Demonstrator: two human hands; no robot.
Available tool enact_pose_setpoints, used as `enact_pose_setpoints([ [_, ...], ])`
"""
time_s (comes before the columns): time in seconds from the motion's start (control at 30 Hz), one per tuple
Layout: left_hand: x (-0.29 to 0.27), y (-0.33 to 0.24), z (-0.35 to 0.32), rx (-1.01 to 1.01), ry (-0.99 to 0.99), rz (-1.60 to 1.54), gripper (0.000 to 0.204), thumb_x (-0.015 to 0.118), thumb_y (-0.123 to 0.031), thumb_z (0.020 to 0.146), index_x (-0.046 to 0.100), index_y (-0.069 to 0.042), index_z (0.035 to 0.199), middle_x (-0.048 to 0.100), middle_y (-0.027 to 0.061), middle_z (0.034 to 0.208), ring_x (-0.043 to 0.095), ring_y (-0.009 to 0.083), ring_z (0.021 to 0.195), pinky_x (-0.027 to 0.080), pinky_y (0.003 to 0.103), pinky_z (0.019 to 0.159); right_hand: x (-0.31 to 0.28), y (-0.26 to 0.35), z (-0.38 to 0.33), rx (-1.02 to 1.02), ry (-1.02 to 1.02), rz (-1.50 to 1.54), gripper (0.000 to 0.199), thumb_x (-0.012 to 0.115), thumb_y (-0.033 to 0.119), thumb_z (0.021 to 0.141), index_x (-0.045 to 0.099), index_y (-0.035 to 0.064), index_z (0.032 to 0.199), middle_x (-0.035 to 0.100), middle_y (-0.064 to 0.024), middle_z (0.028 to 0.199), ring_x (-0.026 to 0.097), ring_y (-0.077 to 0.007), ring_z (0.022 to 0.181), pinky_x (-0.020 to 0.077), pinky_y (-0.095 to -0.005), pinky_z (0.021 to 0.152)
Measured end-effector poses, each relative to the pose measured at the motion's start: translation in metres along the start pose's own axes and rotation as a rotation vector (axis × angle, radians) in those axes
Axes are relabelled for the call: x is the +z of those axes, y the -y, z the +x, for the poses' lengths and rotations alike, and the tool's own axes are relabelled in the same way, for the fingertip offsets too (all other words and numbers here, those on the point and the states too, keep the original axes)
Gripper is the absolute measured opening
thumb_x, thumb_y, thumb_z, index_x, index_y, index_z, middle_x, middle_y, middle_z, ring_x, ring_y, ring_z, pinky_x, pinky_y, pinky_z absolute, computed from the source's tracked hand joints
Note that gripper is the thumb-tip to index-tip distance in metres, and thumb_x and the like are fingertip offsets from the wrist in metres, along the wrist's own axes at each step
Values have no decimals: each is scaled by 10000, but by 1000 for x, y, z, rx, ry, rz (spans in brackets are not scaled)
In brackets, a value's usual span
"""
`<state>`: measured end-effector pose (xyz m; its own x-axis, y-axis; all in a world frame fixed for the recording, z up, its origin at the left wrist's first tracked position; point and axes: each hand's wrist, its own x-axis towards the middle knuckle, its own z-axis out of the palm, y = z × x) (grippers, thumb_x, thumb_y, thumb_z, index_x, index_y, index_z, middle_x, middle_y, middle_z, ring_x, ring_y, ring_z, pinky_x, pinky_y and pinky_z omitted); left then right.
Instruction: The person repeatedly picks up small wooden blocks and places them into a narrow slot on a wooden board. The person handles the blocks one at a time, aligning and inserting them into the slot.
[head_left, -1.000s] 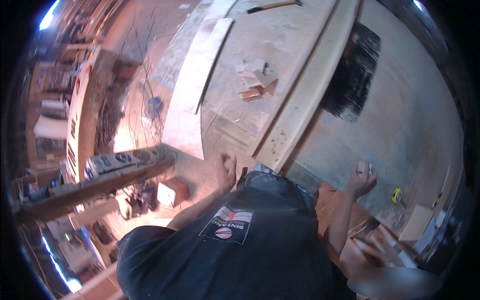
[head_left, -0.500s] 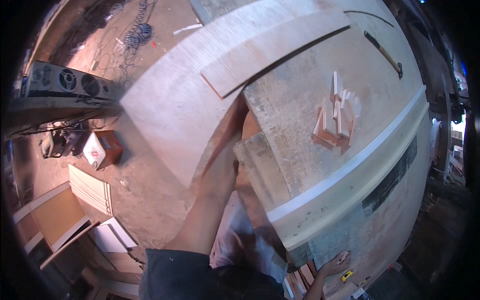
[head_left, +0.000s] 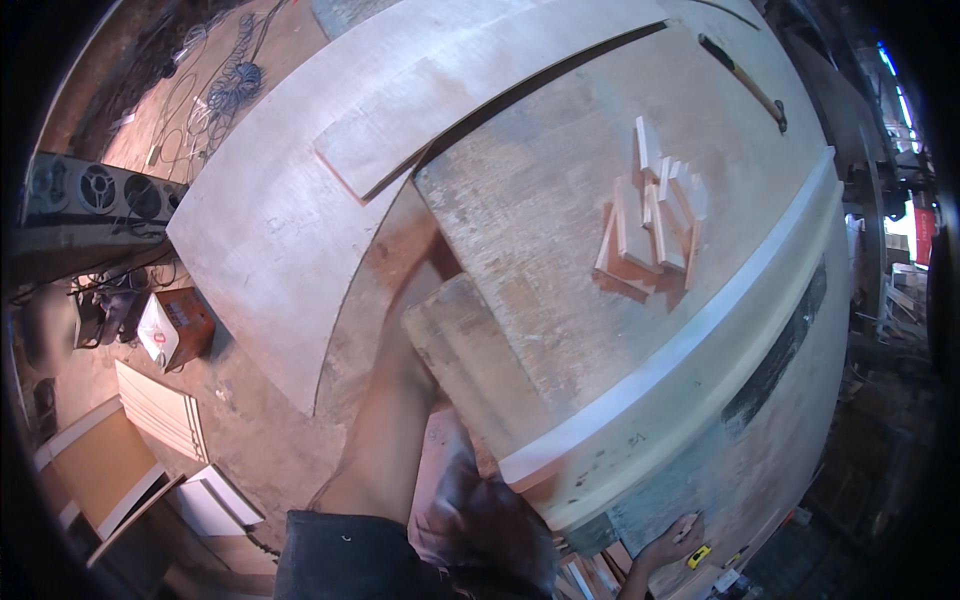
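My left forearm [head_left: 385, 420] reaches up into the gap between a large pale plywood sheet [head_left: 260, 230] and the worn worktable [head_left: 500, 200]. Its hand is hidden down there, so I cannot tell what it touches. A narrow board [head_left: 400, 150] lies along the sheet, its near end by the table's corner. At the lower right, my right hand [head_left: 675, 540] rests on the table with its fingers closed around something small and pale, too small to name. Right beside that hand is a yellow tape measure [head_left: 698, 556].
Small wood offcuts [head_left: 650, 220] are heaped on the table, with a hammer [head_left: 745, 80] beyond. A long white-edged curved panel [head_left: 700, 370] crosses the table. Leftward are a speaker box [head_left: 100, 195], an orange-and-white carton [head_left: 175, 325], leaning panels [head_left: 110, 450] and a coiled hose [head_left: 235, 85].
My view has shifted, so most things sit further left in the picture. The dark gap along the narrow board looks wider. My right hand stays near the tape measure.
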<state>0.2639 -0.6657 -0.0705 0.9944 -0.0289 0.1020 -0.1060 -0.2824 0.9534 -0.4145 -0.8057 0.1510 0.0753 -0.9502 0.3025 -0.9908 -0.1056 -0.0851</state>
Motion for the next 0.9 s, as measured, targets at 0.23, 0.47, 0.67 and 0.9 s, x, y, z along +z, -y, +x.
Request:
enact_pose_setpoints([
  [0.23,-3,6,2,9,5,22,513,694,-412,1132,719,47,1359,774,209,1242,724,301,1113,572,446,986,0,17,0,-26,-48,-98,492,674,301,1179,676,-20,1552,694,-240,1469,627,-405,1360,526,-515,1129],
  [0.47,19,-4,-17,15,10,24,534,680,-438,1132,735,49,1343,785,220,1232,734,315,1122,574,461,999,-7,26,5,-197,27,67,534,845,217,1038,701,-139,1408,722,-322,1424,675,-440,1354,541,-577,1195],
  [0.67,65,-34,-37,-11,-6,-4,554,668,-461,1132,748,50,1329,795,230,1223,743,327,1130,576,474,1010,3,19,14,-207,-66,-109,484,724,353,1158,728,4,1494,752,-244,1464,730,-393,1306,589,-508,1151],
  [0.9,92,-69,-71,-66,22,-9,579,654,-487,1132,764,52,1313,806,241,1212,753,341,1139,578,489,1023,6,26,25,-162,-85,-121,490,740,366,1143,747,-14,1452,763,-254,1392,728,-415,1266,584,-521,1112],
])
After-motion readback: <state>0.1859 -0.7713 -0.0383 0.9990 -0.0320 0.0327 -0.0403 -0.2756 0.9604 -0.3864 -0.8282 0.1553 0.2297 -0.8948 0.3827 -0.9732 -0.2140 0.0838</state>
